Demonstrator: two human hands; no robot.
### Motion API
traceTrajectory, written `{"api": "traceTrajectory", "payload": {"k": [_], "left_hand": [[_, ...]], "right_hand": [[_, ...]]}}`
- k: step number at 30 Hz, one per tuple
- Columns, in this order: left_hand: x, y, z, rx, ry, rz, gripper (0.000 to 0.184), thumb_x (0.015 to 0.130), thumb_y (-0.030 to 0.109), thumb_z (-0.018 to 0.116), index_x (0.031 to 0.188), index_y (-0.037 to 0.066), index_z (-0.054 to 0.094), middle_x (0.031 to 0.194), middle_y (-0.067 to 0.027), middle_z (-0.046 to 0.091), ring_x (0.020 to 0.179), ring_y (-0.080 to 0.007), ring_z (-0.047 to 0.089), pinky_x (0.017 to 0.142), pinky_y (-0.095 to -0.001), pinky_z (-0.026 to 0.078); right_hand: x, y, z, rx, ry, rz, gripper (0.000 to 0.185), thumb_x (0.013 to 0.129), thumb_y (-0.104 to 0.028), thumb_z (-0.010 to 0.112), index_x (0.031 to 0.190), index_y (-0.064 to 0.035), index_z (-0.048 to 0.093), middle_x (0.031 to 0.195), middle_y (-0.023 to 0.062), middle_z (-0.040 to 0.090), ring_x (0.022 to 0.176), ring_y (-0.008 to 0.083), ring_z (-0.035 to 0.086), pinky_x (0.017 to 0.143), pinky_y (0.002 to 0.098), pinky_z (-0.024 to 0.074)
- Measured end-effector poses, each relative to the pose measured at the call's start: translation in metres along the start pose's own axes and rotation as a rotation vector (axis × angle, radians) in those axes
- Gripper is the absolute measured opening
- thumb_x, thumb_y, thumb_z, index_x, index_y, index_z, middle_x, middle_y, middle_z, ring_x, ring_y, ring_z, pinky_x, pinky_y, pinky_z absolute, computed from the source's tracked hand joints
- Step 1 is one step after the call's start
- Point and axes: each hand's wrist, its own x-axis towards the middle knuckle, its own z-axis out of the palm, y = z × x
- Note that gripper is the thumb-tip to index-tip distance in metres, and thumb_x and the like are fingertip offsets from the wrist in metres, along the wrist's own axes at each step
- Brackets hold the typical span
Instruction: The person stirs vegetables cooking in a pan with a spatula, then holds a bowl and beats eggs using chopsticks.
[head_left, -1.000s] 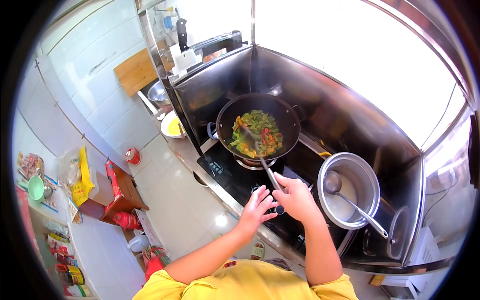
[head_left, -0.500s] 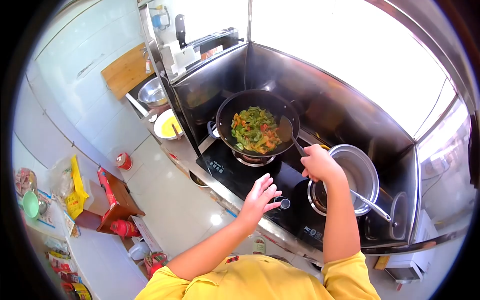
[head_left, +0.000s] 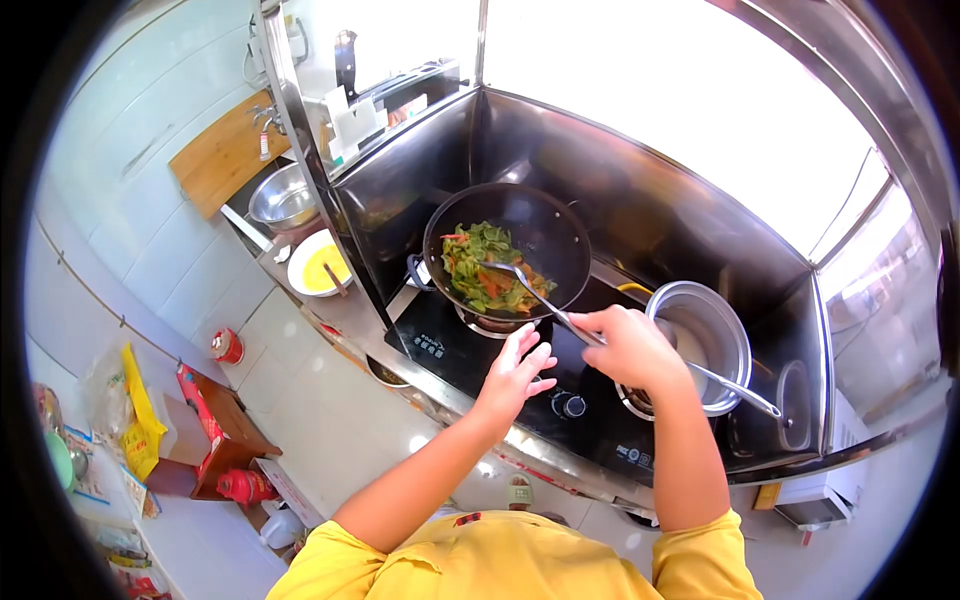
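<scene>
A dark wok (head_left: pixel 555 235) sits on the left burner of the black stove, with sliced green and orange-red vegetables (head_left: pixel 480 255) gathered on its left side. My right hand (head_left: pixel 630 348) is closed around the handle of a metal spatula (head_left: pixel 545 300), whose head lies among the vegetables. My left hand (head_left: pixel 515 375) is held in the air just in front of the wok, fingers spread and nothing in it. To the right of the wok stands a silver pot (head_left: pixel 735 345) of pale liquid, a ladle (head_left: pixel 740 388) leaning over its rim.
Left of the stove are a bowl of yellow liquid (head_left: pixel 318 262), a metal bowl (head_left: pixel 285 197) and a wooden board (head_left: pixel 225 150). A knife (head_left: pixel 345 65) stands upright in the rack behind. A pot lid (head_left: pixel 793 405) leans at the right. Metal panels surround the stove.
The spatula has swung from the wok's right side back to the left, into the vegetables, which have shifted left. The pot now sits slightly farther back in view. My left hand remains open.
</scene>
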Motion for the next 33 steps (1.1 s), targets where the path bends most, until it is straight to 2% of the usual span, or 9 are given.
{"api": "traceTrajectory", "payload": {"k": [5,13,15,17,18,21,23,25,33], "left_hand": [[-0.005,-0.002,0.003,0.0,-0.026,-0.009,0.069,0.093,0.032,0.055,0.145,0.004,0.019,0.148,-0.0168,0.023,0.123,-0.027,0.045,0.096,-0.0402,0.045],[-0.009,-0.005,-0.002,0.013,0.005,0.001,0.067,0.093,0.032,0.055,0.144,0.005,0.021,0.147,-0.0168,0.024,0.121,-0.0263,0.047,0.096,-0.04,0.046],[-0.007,-0.008,-0.006,0.009,0.01,0.007,0.067,0.093,0.031,0.055,0.144,0.005,0.021,0.147,-0.017,0.024,0.121,-0.0263,0.047,0.096,-0.0401,0.046],[-0.007,-0.008,-0.006,0.006,0.01,0.015,0.066,0.093,0.031,0.055,0.144,0.005,0.021,0.147,-0.0172,0.023,0.121,-0.0263,0.047,0.096,-0.0402,0.046],[-0.007,-0.008,-0.005,0.007,0.011,0.012,0.066,0.094,0.03,0.054,0.144,0.005,0.021,0.147,-0.0171,0.023,0.121,-0.0262,0.047,0.096,-0.0403,0.046],[-0.009,-0.009,-0.005,0.005,0.021,0.013,0.065,0.094,0.03,0.054,0.144,0.005,0.021,0.148,-0.0171,0.022,0.121,-0.0262,0.047,0.096,-0.0403,0.046],[-0.01,-0.009,-0.005,0.006,0.028,0.016,0.065,0.094,0.029,0.054,0.144,0.005,0.021,0.148,-0.017,0.022,0.121,-0.0261,0.047,0.096,-0.0402,0.046],[-0.011,-0.009,-0.005,0.014,0.046,0.007,0.065,0.094,0.029,0.054,0.144,0.005,0.022,0.147,-0.0168,0.022,0.12,-0.0261,0.047,0.096,-0.04,0.045],[-0.008,-0.013,0.002,0.024,0.049,0.009,0.065,0.093,0.03,0.055,0.144,0.005,0.023,0.147,-0.0167,0.024,0.12,-0.0264,0.048,0.096,-0.0398,0.045]], "right_hand": [[-0.014,0.004,0.001,-0.227,-0.057,0.028,0.025,0.075,-0.009,0.061,0.098,-0.0097,0.07,0.087,0.0185,0.066,0.086,0.036,0.064,0.076,0.0428,0.0502],[0.023,0.021,0.043,0.071,0.167,0.099,0.034,0.075,-0.008,0.054,0.106,-0.0096,0.066,0.099,0.0201,0.064,0.098,0.0382,0.06,0.088,0.0459,0.0471],[0.008,0.023,0.023,0.167,0.147,0.128,0.031,0.076,-0.009,0.053,0.104,-0.0028,0.065,0.088,0.0187,0.067,0.084,0.0352,0.065,0.077,0.0436,0.0523],[-0.003,0.007,-0.009,0.319,-0.006,0.368,0.027,0.078,-0.008,0.053,0.101,-0.0013,0.065,0.073,0.0148,0.066,0.062,0.0237,0.066,0.056,0.0356,0.0538],[0.006,0.026,-0.004,0.381,0.004,0.359,0.025,0.081,-0.007,0.052,0.101,0.0029,0.063,0.064,0.0112,0.062,0.048,0.0138,0.059,0.042,0.0273,0.047],[0.054,0.078,0.025,0.869,-0.054,0.334,0.019,0.084,-0.003,0.051,0.099,0.0063,0.058,0.065,0.0158,0.062,0.044,0.0131,0.052,0.036,0.0272,0.0381],[0.081,0.085,0.046,1.314,-0.093,0.421,0.025,0.087,-0.003,0.052,0.112,0.0045,0.05,0.067,0.0137,0.058,0.045,0.011,0.048,0.035,0.0239,0.0321],[0.099,0.08,0.068,1.473,-0.128,0.386,0.036,0.087,-0.003,0.053,0.121,0.0045,0.046,0.067,0.0108,0.056,0.046,0.0107,0.048,0.035,0.0231,0.0317],[0.051,0.031,0.033,0.734,-0.207,0.128,0.057,0.08,-0.004,0.059,0.136,-0.0031,0.046,0.062,0.005,0.057,0.047,0.0076,0.049,0.039,0.0242,0.0368]]}}
